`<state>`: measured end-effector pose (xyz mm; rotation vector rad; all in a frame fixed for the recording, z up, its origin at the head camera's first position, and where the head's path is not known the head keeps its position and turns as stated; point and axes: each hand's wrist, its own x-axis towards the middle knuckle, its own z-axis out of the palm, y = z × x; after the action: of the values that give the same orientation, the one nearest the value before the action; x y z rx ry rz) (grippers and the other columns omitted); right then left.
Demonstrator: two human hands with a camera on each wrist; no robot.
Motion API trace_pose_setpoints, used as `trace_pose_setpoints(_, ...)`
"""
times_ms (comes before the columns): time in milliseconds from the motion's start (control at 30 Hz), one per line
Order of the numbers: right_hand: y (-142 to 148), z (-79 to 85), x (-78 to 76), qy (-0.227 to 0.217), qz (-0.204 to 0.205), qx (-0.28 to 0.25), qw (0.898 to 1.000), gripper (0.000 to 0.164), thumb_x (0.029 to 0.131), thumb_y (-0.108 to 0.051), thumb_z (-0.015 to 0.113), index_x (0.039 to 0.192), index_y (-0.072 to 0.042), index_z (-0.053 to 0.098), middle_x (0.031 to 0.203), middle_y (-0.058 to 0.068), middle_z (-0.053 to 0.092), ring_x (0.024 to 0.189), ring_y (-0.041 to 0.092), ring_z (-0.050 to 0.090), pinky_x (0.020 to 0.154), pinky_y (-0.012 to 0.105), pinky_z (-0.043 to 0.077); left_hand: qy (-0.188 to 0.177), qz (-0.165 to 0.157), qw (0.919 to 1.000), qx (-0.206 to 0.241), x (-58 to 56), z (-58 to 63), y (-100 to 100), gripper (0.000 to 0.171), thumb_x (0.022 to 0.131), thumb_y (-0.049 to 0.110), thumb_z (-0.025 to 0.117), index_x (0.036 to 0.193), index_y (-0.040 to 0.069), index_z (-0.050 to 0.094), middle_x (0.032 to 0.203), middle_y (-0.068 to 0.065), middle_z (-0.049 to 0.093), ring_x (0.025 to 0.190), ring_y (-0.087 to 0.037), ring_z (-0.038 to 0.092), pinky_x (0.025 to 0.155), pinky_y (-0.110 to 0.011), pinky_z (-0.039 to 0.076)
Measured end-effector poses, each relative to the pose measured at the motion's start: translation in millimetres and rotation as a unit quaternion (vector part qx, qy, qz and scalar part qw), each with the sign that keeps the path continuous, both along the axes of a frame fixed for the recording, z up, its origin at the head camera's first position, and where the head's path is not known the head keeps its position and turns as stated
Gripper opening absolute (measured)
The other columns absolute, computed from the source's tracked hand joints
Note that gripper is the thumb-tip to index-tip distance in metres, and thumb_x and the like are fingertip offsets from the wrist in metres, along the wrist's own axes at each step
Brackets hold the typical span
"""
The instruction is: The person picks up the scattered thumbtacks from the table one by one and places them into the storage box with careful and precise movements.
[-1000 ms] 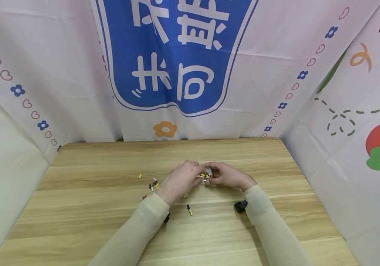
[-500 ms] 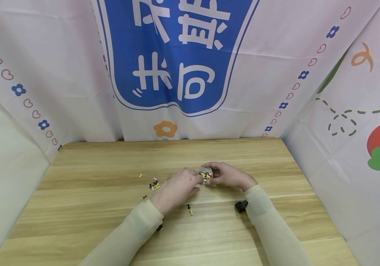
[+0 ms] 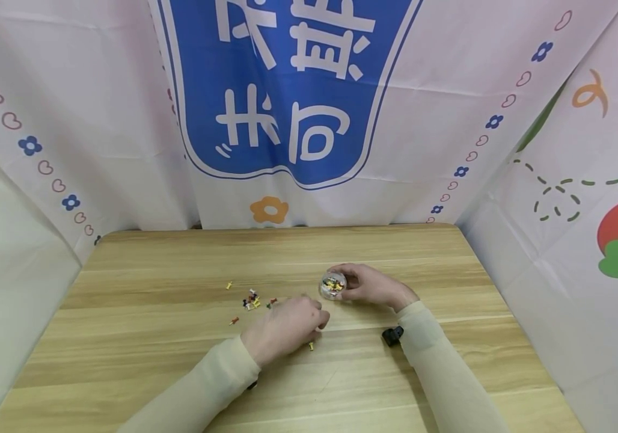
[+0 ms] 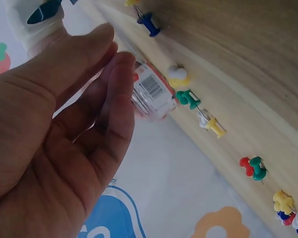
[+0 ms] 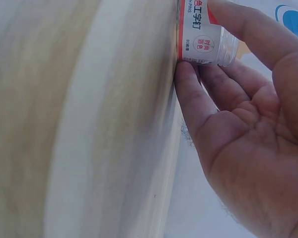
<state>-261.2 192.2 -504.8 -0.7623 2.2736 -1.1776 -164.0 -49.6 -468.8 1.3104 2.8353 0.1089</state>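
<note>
My right hand (image 3: 371, 284) holds a small clear jar (image 3: 323, 294) of mixed push pins upright on the table. The right wrist view shows thumb and fingers around the jar's printed wall (image 5: 203, 39). To the jar's left and nearer me, my left hand (image 3: 284, 325) is low over the table. Its fingers are loosely bent, with thumb and fingertips close together and nothing visible between them. A yellow push pin (image 3: 311, 346) lies just below its fingers. In the left wrist view a blue push pin (image 4: 148, 25) and a green push pin (image 4: 188, 98) lie beyond the fingers.
A cluster of push pins (image 3: 251, 300) lies left of my left hand. A yellow pin (image 3: 229, 285) and a red pin (image 3: 234, 320) lie apart from it. A small black device (image 3: 392, 335) is beside my right cuff. A printed curtain (image 3: 222, 204) hangs behind the table.
My left hand has moved away from the jar's mouth, leftward and toward me, uncovering the jar and red and green pins. My right hand has stayed on the jar.
</note>
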Motion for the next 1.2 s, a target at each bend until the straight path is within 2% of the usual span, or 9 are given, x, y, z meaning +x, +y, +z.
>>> trace_pose_setpoints(200, 0.1, 1.3, 0.6, 0.000, -0.002, 0.005, 1.000, 0.064, 0.091, -0.007, 0.076, 0.151, -0.008, 0.051, 0.136, 0.009, 0.064, 0.118, 0.020, 0.063, 0.102, 0.037, 0.051, -0.002, -0.027, 0.9995, -0.016, 11.3, 0.7, -0.5, 0.020, 0.089, 0.021, 0.079, 0.077, 0.023, 0.063, 0.073, 0.010, 0.057, 0.062, -0.006, 0.051, 0.055, -0.023, 0.045)
trace_pose_setpoints(400, 0.4, 1.9, 1.3, 0.005, -0.007, 0.012, 1.000, 0.065, 0.091, -0.010, 0.077, 0.151, -0.010, 0.051, 0.137, 0.007, 0.064, 0.119, 0.019, 0.062, 0.104, 0.039, 0.049, 0.006, -0.027, 0.9994, -0.023, 17.1, -1.2, -0.6, 0.019, 0.090, 0.023, 0.079, 0.077, 0.024, 0.066, 0.073, 0.010, 0.058, 0.061, -0.006, 0.052, 0.055, -0.024, 0.047)
trace_pose_setpoints(767, 0.5, 0.3, 0.1, -0.008, -0.006, -0.006, 1.000, 0.066, 0.091, -0.011, 0.078, 0.151, -0.010, 0.052, 0.137, 0.009, 0.064, 0.120, 0.023, 0.062, 0.105, 0.046, 0.048, 0.029, -0.037, 0.9988, -0.016, 16.6, -7.6, 1.2, 0.021, 0.090, 0.020, 0.078, 0.074, 0.024, 0.066, 0.069, 0.010, 0.056, 0.060, -0.006, 0.051, 0.054, -0.025, 0.046)
trace_pose_setpoints(967, 0.0, 0.1, 0.9, -0.018, -0.014, -0.017, 1.000, 0.068, 0.090, -0.007, 0.078, 0.151, -0.008, 0.050, 0.139, 0.013, 0.062, 0.123, 0.028, 0.060, 0.108, 0.050, 0.046, 0.026, -0.035, 0.9989, -0.018, 16.7, -8.7, 2.8, 0.019, 0.089, 0.019, 0.079, 0.074, 0.025, 0.068, 0.070, 0.010, 0.056, 0.059, -0.006, 0.050, 0.053, -0.024, 0.045)
trace_pose_setpoints(1200, 0.8, 0.5, 0.2, -0.006, -0.008, -0.006, 1.000, 0.064, 0.091, -0.010, 0.078, 0.149, -0.011, 0.053, 0.135, 0.009, 0.065, 0.119, 0.024, 0.061, 0.106, 0.049, 0.047, 0.013, -0.029, 0.9995, -0.005, 13.2, -5.9, 6.0, 0.017, 0.089, 0.018, 0.079, 0.076, 0.024, 0.069, 0.072, 0.010, 0.057, 0.062, -0.005, 0.051, 0.053, -0.022, 0.045)
